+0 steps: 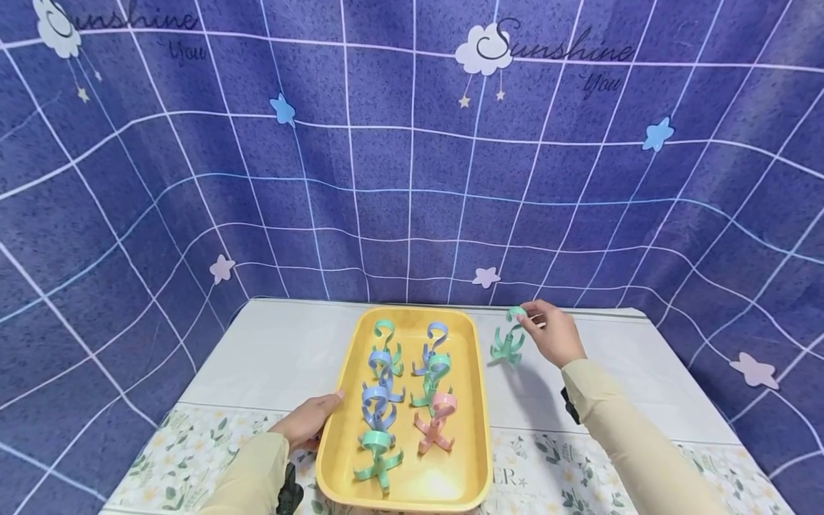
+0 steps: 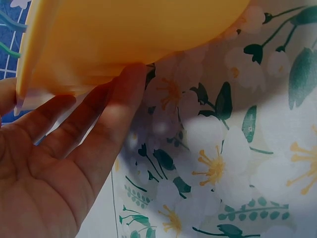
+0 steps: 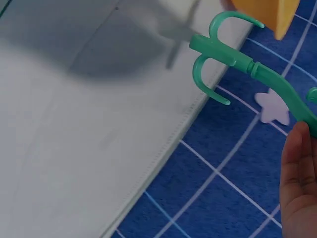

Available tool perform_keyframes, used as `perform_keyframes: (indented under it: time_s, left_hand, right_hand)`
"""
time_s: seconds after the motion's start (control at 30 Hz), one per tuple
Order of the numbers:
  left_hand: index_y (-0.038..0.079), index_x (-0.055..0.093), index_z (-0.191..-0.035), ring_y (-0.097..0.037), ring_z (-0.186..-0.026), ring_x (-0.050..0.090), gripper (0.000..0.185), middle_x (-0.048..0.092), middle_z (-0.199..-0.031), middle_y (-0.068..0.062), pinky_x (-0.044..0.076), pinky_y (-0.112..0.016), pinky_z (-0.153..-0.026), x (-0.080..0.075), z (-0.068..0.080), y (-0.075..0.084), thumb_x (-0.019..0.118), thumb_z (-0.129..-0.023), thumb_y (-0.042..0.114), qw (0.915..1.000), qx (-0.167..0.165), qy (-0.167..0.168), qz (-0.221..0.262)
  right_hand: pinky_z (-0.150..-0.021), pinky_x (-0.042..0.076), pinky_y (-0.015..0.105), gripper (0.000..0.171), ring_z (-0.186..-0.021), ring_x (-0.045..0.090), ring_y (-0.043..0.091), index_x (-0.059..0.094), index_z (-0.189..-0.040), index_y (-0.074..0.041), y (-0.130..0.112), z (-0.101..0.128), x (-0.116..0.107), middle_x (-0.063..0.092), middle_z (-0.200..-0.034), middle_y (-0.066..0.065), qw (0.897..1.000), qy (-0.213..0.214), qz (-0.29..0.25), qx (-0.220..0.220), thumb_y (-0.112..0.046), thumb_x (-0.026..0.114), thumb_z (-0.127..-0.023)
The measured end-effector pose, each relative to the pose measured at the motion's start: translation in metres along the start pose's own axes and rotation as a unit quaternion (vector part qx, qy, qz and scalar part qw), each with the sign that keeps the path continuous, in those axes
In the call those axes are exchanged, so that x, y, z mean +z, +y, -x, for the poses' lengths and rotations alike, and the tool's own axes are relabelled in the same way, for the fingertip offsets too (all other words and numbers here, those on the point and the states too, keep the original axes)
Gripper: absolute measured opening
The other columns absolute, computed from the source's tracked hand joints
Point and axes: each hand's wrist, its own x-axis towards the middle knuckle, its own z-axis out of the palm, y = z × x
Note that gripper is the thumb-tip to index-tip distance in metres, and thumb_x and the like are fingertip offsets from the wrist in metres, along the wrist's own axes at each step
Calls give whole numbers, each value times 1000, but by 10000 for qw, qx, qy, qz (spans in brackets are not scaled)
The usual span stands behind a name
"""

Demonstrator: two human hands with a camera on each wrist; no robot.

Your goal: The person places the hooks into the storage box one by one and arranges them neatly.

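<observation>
My right hand (image 1: 555,333) pinches a green claw hook hanger (image 1: 507,347) by its curved top, and the prongs hang down. In the right wrist view the same hanger (image 3: 237,60) hangs above the white table surface, fingertips on its curved neck. My left hand (image 1: 310,422) grips the left side of a yellow tray (image 1: 484,415). The left wrist view shows the thumb at the rim and the fingers beneath the tray (image 2: 148,29). In the tray stand several similar hangers in two rows: blue (image 1: 378,411), green (image 1: 380,468) and one pink (image 1: 436,433).
The tray lies on a table with a white cover (image 1: 277,350) and a floral cloth (image 1: 193,443) along its front. A blue grid-patterned curtain (image 1: 399,157) hangs behind and at both sides.
</observation>
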Motion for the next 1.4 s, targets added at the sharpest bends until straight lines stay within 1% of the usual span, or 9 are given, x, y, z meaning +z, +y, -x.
perform_keyframes:
  time_s: [0.13, 0.27, 0.47, 0.6, 0.73, 0.93, 1.03, 1.17, 1.4]
  left_hand:
    - [-9, 49, -141, -25, -83, 70, 57, 68, -98, -13, 60, -43, -72, -1, 0, 0, 30, -113, 38, 10000, -28, -8, 13]
    - [-8, 50, -141, -24, -82, 70, 57, 69, -97, -13, 60, -43, -71, -1, 0, -1, 30, -113, 38, 10000, -11, 3, 9]
    - [-8, 51, -139, -25, -82, 70, 55, 69, -96, -13, 60, -43, -70, 0, 1, 0, 32, -113, 37, 9999, 123, 81, -23]
    - [-8, 51, -139, -25, -82, 70, 55, 69, -96, -13, 59, -43, -69, 0, 2, 1, 32, -113, 37, 9998, 171, 116, -33]
    - [-8, 50, -140, -26, -82, 70, 55, 70, -95, -13, 59, -43, -69, 1, 4, 2, 32, -113, 36, 9998, 158, 133, -19]
    - [-9, 49, -141, -26, -83, 70, 55, 69, -97, -13, 60, -43, -70, 2, 5, 2, 32, -113, 36, 9998, 169, 113, 16]
    - [-8, 49, -142, -25, -83, 70, 56, 69, -97, -13, 60, -43, -70, 3, 4, 2, 32, -113, 37, 9998, 171, 104, 9]
    - [-8, 49, -142, -25, -82, 70, 56, 70, -95, -12, 60, -42, -69, 3, 5, 2, 32, -113, 37, 9998, 161, 131, -20]
    - [-8, 50, -140, -24, -79, 70, 55, 69, -93, -11, 59, -41, -68, 3, 5, 1, 32, -113, 36, 9997, 174, 156, -48]
  right_hand:
    - [-79, 57, 48, 25, -87, 71, 34, 69, -117, 3, -10, 3, -11, 73, -103, 19, 9997, 33, -98, -220, -14, 69, -99]
    - [-76, 58, 42, 22, -83, 71, 27, 71, -114, -1, -23, 11, -25, 74, -100, 14, 9985, 59, -147, -530, -16, 70, -99]
    - [-71, 55, 27, 16, -77, 68, 15, 74, -109, -5, -49, 34, -47, 74, -91, 3, 9939, 191, -286, -1047, -13, 73, -96]
    - [-66, 54, 23, 14, -73, 66, 8, 75, -108, -9, -64, 51, -57, 73, -86, -5, 9881, 193, -465, -1456, -9, 75, -93]
    - [-68, 54, 20, 18, -73, 66, 6, 75, -108, -12, -75, 69, -62, 71, -84, -10, 9821, 63, -737, -1731, -4, 75, -92]
    - [-72, 55, 21, 23, -77, 68, 6, 74, -111, -16, -88, 95, -63, 72, -89, -13, 9784, -220, -1081, -1749, -3, 75, -92]
    - [-73, 55, 22, 26, -78, 68, 7, 73, -112, -17, -93, 105, -60, 72, -91, -13, 9749, -318, -1228, -1831, -2, 76, -91]
    - [-72, 56, 23, 28, -77, 66, 7, 73, -112, -18, -99, 115, -54, 72, -94, -12, 9667, -466, -1464, -2048, 0, 75, -91]
    - [-71, 56, 24, 31, -77, 65, 6, 73, -114, -18, -102, 124, -33, 71, -96, -9, 9470, -690, -1789, -2579, 1, 76, -89]
